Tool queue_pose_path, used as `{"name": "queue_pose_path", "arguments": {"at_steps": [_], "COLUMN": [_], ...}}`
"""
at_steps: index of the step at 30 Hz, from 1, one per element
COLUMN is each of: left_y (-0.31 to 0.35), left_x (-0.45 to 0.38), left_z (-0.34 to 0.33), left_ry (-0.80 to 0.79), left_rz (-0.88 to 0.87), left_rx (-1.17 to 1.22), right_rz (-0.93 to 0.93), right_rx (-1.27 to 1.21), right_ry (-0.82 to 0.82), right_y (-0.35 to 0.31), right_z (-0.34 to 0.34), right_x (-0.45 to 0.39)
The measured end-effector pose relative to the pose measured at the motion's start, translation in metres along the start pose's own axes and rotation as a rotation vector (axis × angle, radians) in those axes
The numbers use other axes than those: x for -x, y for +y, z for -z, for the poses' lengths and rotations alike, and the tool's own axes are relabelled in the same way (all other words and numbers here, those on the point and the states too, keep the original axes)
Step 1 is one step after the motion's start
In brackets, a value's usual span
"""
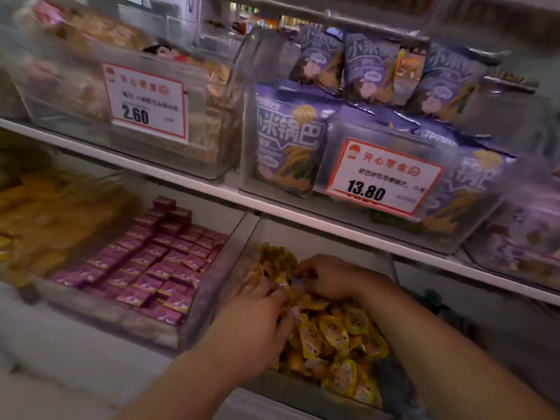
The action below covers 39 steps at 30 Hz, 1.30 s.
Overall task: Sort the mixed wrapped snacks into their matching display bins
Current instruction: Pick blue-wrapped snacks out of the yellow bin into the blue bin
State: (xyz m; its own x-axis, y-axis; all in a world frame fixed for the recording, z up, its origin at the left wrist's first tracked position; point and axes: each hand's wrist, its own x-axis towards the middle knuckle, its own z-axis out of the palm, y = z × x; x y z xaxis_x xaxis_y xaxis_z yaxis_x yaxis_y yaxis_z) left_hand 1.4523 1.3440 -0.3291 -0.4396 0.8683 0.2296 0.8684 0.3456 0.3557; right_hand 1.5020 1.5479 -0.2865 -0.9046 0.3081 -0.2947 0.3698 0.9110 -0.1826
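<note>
Both my hands are down in a clear bin [312, 395] on the lower shelf, full of small yellow wrapped snacks [336, 334]. My left hand [257, 322] lies over the snacks at the bin's left side with its fingers curled into the pile. My right hand [336, 277] reaches in from the right, fingers bent and pinching at yellow wrappers near the back of the heap. The image is blurred, so which single packet each hand holds is unclear. To the left stands a bin of purple-pink wrapped squares [151, 262].
Further left is a bin of orange-yellow packets [45, 219]. On the shelf above stand a bin with purple bags [378, 165] and a 13.80 price tag [385, 177], and a bin of pale snacks with a 2.60 tag [145, 101]. A white shelf edge [272, 207] runs across.
</note>
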Motion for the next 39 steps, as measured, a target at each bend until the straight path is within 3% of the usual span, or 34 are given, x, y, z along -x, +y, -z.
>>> {"name": "queue_pose_path", "arguments": {"at_steps": [6, 8, 13, 22, 25, 29, 34, 39], "left_y": [0.0, 0.001, 0.001, 0.003, 0.004, 0.005, 0.004, 0.003], "left_x": [0.004, 0.004, 0.001, -0.001, 0.0, -0.001, -0.002, -0.003], "left_z": [0.0, -0.001, -0.001, -0.003, -0.003, -0.003, -0.003, 0.0], "left_ry": [-0.01, -0.007, 0.004, 0.034, 0.038, 0.047, 0.061, 0.062], "left_rz": [0.023, 0.021, 0.044, 0.046, 0.045, 0.052, 0.054, 0.065], "left_rx": [-0.018, -0.02, 0.028, 0.015, -0.005, 0.017, 0.056, 0.131], "right_rz": [-0.374, -0.403, -0.283, -0.102, -0.072, 0.021, 0.067, 0.054], "right_rx": [0.162, 0.141, 0.146, 0.101, 0.094, 0.168, 0.078, -0.055], "right_ry": [0.137, 0.155, 0.185, -0.206, -0.27, -0.179, -0.139, 0.033], "right_y": [0.058, 0.067, 0.057, 0.019, 0.012, -0.002, -0.005, 0.006], "right_z": [0.004, 0.005, 0.002, 0.004, 0.006, -0.007, -0.007, 0.0], "right_x": [-0.013, -0.015, -0.031, -0.015, -0.011, -0.015, -0.017, -0.016]}}
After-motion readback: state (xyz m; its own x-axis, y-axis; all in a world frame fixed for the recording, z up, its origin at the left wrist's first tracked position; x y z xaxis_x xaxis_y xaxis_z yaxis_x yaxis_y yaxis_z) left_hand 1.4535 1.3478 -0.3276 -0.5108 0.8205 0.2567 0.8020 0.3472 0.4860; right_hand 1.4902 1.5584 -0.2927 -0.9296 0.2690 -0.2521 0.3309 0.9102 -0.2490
